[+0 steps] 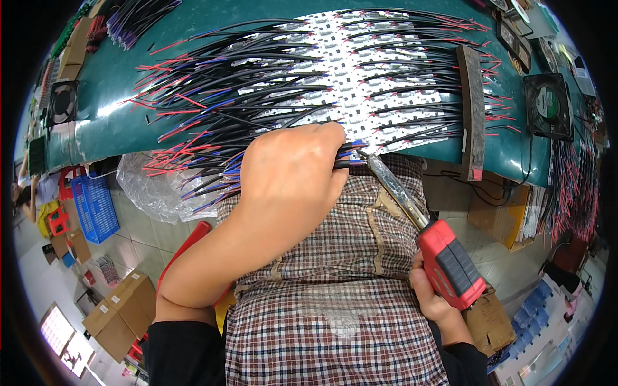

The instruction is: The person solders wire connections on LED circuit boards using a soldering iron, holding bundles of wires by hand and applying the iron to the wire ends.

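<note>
My left hand (293,157) is closed, its fingertips pinching a black cable (341,164) with blue and red wire ends at the near edge of a white circuit board panel (347,83). In my right hand (426,286) is a red-and-black soldering iron (450,262). Its metal barrel slants up to the left, and the tip meets the board edge beside the left fingertips. The exact contact there is too small to make out. Rows of black cables (277,71) with stripped red and blue ends fan out from both sides of the panel.
A dark bar (472,109) lies across the right-hand cables on the green table (109,128). Small fans stand at the left (62,103) and right (548,106). Below the table edge are clear plastic wrap (151,190), a blue crate (94,204) and cardboard boxes (119,315).
</note>
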